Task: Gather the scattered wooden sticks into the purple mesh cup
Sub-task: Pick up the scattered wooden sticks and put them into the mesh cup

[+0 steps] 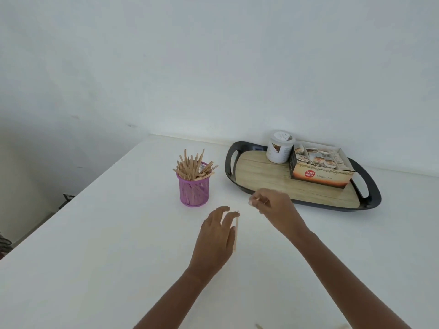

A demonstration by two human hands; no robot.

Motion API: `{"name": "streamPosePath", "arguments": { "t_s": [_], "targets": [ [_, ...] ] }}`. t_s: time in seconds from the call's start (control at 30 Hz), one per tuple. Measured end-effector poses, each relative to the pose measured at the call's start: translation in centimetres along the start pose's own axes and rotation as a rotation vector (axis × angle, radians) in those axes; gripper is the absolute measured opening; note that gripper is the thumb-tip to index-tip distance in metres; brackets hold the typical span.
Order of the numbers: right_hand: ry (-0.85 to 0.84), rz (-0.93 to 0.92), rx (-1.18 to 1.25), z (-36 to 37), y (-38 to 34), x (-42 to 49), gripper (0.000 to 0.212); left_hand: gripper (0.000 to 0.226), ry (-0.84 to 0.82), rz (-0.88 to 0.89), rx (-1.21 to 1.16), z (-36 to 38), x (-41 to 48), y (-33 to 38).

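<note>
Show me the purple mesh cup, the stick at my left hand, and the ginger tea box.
Purple mesh cup (194,192), head view, mesh side wall.
Stick (236,233), head view, middle of its length.
Ginger tea box (320,178), head view, printed front face.

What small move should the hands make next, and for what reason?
Probably lift the left hand, which seems to pinch a pale wooden stick, over to the purple mesh cup and drop the stick in. The cup stands upright just beyond that hand and already holds a bundle of wooden sticks.
</note>
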State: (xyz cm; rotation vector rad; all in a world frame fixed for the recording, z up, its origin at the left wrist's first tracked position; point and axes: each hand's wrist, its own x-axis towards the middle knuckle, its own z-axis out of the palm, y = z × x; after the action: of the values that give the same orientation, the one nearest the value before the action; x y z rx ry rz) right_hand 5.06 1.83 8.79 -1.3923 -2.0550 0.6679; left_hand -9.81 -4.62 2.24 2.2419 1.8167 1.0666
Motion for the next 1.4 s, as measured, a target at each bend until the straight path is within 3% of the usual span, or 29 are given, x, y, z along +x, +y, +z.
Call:
{"name": "streamPosePath", "arguments": {
  "t_s": [0.13, 0.23, 0.33, 0.57, 0.67, 0.87, 1.03, 1.13, 1.23, 1.33, 1.4],
  "targets": [
    [-0.096, 0.106, -0.007, 0.1, 3.7, -5.5, 0.011, 0.045, -0.229, -0.163, 0.036, 2.7, -1.5, 0.5],
    [-0.144, 0.150, 0.018, 0.2, 5.5, -9.3, 0.011, 0.045, -0.348, -0.139, 0.126, 3.8, -2.4, 1.0],
    [-0.217, 0.101, -0.012, -0.1, 6.6, -12.4, 0.018, 0.043, -0.339, -0.141, 0.152, 4.3, -2.7, 1.5],
    [-0.377, -0.078, -0.152, -0.5, 7.5, -18.0, 0.071, 0.029, -0.227, -0.228, 0.123, 4.1, -2.9, 3.1],
    [-0.399, -0.138, -0.170, -0.5, 7.8, -18.9, 0.062, 0.027, -0.204, -0.230, 0.134, 4.1, -3.3, 3.5],
    [-0.262, -0.105, -0.211, -1.8, 8.3, -18.1, 0.011, 0.029, -0.197, -0.246, 0.152, 3.7, -3.6, 3.6],
    [-0.248, -0.015, -0.294, -3.0, 8.4, -16.6, 0.009, 0.033, -0.218, -0.315, 0.174, 3.2, -3.2, 3.7],
    [-0.332, 0.058, -0.338, -3.1, 7.8, -15.9, 0.007, 0.032, -0.261, -0.343, 0.186, 3.0, -2.7, 3.9],
    [-0.394, 0.081, -0.411, -2.9, 7.1, -15.5, 0.026, 0.028, -0.305, -0.344, 0.213, 2.9, -2.2, 4.1],
    [-0.363, 0.048, -0.467, -2.7, 6.7, -15.4, 0.016, 0.026, -0.347, -0.331, 0.241, 2.7, -2.0, 4.3],
    [-0.342, 0.032, -0.543, -2.5, 6.4, -15.4, 0.023, 0.023, -0.368, -0.325, 0.250, 2.6, -1.8, 4.3]
  ]
}}
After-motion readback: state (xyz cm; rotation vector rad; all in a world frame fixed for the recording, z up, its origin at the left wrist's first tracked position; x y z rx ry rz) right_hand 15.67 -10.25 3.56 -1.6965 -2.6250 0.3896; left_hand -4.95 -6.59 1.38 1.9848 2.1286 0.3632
